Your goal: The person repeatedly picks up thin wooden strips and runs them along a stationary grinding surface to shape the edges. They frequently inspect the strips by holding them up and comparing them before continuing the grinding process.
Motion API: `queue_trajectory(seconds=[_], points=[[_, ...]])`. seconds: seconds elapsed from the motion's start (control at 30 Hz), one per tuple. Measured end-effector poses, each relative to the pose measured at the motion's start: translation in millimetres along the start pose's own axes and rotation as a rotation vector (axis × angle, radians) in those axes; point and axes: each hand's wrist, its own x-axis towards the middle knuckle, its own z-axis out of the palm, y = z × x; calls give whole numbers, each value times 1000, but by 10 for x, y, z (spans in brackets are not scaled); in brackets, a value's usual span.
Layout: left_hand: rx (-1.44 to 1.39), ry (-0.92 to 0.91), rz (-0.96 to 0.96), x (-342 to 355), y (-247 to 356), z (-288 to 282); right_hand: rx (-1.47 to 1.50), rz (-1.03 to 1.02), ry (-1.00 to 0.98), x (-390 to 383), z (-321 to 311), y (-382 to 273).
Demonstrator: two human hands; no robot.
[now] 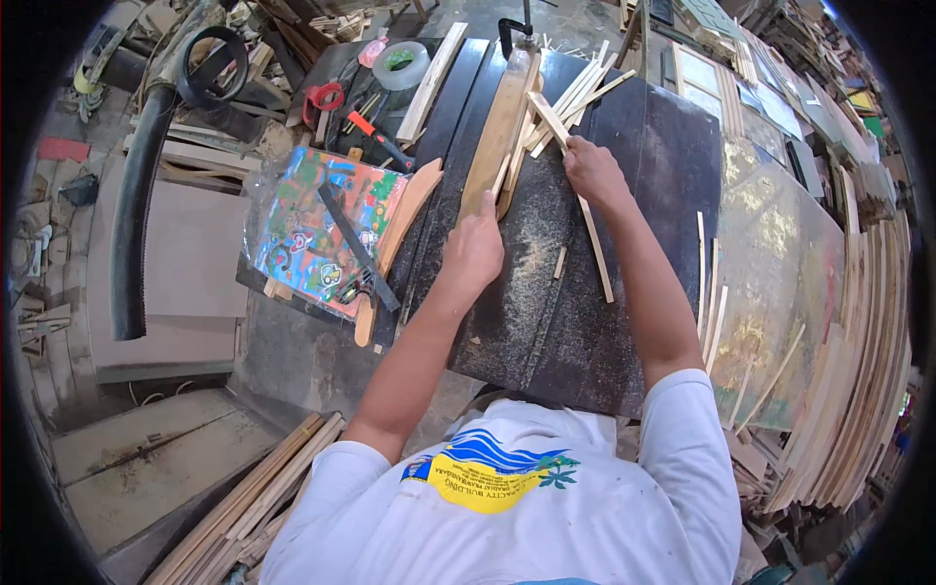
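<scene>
A long wooden board (495,136) lies on the dark work table (531,302), with a clamp (517,37) at its far end. My left hand (473,249) is closed at the board's near end, around the end of a thin wooden strip (503,174); its fingertips are partly hidden. To the right, my right hand (595,171) grips a pale wooden stick (548,119), which slants up left across the strips beside the board. Another length of wood (597,249) shows below that hand; I cannot tell whether it is the same stick.
Several loose strips (590,83) lie at the far right of the board. Left of it are a curved wooden piece (409,210), a colourful plastic sheet (322,229), a dark flat bar (356,244), an orange-handled tool (380,138) and a tape roll (400,64). A black hose (136,224) hangs left.
</scene>
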Motion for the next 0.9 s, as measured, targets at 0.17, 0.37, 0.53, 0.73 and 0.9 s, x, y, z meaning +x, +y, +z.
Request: queue_trajectory(seconds=[0.17, 0.37, 0.53, 0.73, 0.9], points=[[13, -42, -33, 443, 100, -8, 32, 71, 50, 282, 6, 14], [15, 301, 177, 1224, 159, -23, 19, 155, 26, 243, -21, -34], [-130, 415, 380, 1222, 708, -89, 41, 169, 205, -554, 2, 528], [-525, -26, 393, 433, 986, 200, 17, 247, 539, -1981, -529, 1690], [-706, -280, 335, -203, 825, 342, -147, 690, 501, -3686, -681, 2579]])
